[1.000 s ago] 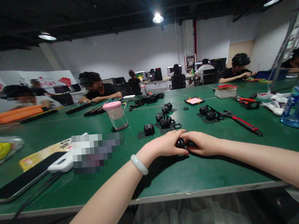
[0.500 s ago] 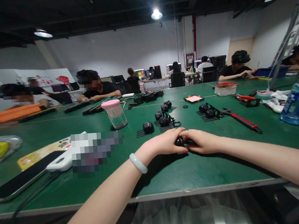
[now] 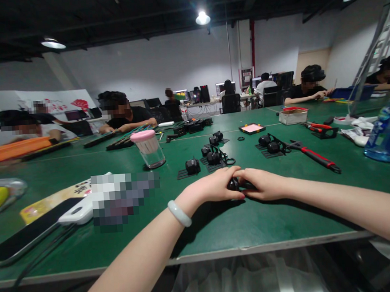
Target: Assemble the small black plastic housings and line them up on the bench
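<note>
Both hands meet over the green table [image 3: 200,225], near its front edge. My left hand [image 3: 222,185], with a pale bangle on the wrist, is closed around a small rounded black part [image 3: 233,184]. From the right, my right hand [image 3: 262,184] grips the same black piece, its fingers touching those of the left. Much of the part is hidden by the fingers. Just beyond stand several similar black parts on slotted bases, among them one at the left [image 3: 192,166] and a pair at the right [image 3: 272,146]. A black ring [image 3: 230,161] lies near my fingertips.
Right of my hands lies a red-and-black handled wrench [image 3: 319,158], with a blue bottle [image 3: 386,135] farther right. A pink-lidded jar [image 3: 148,150], a phone [image 3: 34,233] and a white device with a cable [image 3: 81,210] are at the left. Co-workers sit across the table.
The whole view has shifted very slightly. My hands keep the same grip on the black part, and nothing on the table has visibly moved.
</note>
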Motion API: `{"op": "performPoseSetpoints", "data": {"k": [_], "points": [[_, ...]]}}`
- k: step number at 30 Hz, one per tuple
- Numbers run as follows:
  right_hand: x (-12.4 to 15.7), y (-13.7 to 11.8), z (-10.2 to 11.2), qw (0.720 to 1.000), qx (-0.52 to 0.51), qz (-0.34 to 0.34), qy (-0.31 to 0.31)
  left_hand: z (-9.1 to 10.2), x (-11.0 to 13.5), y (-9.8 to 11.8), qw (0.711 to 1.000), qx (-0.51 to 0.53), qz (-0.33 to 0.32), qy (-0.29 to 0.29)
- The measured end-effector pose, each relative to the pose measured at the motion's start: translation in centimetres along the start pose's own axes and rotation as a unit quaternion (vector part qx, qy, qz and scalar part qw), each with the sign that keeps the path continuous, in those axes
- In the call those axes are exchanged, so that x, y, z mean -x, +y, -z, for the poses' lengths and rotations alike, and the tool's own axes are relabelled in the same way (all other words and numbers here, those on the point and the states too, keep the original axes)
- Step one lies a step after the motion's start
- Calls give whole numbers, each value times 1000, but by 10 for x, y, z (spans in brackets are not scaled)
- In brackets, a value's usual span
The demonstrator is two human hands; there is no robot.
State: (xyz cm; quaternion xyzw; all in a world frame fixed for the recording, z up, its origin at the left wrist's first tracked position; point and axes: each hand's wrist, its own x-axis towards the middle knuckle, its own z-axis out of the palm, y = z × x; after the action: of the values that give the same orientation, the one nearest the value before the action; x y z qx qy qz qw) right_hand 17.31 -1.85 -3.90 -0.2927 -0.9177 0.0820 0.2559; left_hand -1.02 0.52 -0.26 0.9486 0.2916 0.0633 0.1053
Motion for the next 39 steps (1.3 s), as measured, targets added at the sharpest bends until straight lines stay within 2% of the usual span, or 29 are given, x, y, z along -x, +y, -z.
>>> {"op": "performPoseSetpoints", "data": {"k": [28, 39], "points": [[0, -1, 0, 1000, -5, -2, -6, 1, 1, 1, 1000, 5, -3, 4], [-1, -1, 0, 1000, -10, 5, -3, -1, 1, 1, 1000, -7, 14, 3]]}}
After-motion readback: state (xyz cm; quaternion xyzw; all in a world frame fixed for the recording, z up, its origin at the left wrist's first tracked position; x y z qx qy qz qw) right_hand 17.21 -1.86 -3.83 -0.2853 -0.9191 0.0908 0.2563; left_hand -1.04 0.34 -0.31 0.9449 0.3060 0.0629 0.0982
